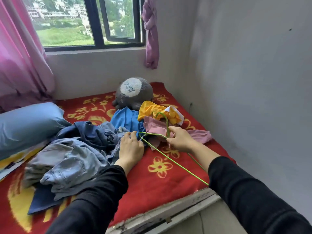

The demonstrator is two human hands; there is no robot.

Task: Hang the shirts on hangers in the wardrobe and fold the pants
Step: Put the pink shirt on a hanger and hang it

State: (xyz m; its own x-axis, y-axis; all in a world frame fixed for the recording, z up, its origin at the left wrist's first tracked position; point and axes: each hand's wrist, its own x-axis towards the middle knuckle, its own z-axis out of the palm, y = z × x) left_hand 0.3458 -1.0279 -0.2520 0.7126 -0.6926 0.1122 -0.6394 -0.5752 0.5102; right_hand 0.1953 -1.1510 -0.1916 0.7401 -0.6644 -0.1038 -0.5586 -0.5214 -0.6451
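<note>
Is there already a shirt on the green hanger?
No: the green hanger is bare wire, pinched at its neck by the right hand over the clothes pile on the bed.

Right hand (181, 141) pinches the green wire hanger (175, 162) at its neck, above the pink shirt (155, 127). Left hand (130, 147) lies flat on the denim garments (70, 159) mid-bed (152, 186). Blue shirt (125, 119) and yellow garment (152, 108) lie before the grey plush toy (133, 93) near the far edge.

A thin, smooth green hanger (170, 159) lies over soft denim pants (70, 159) and a fuzzy red blanket (152, 179).
</note>
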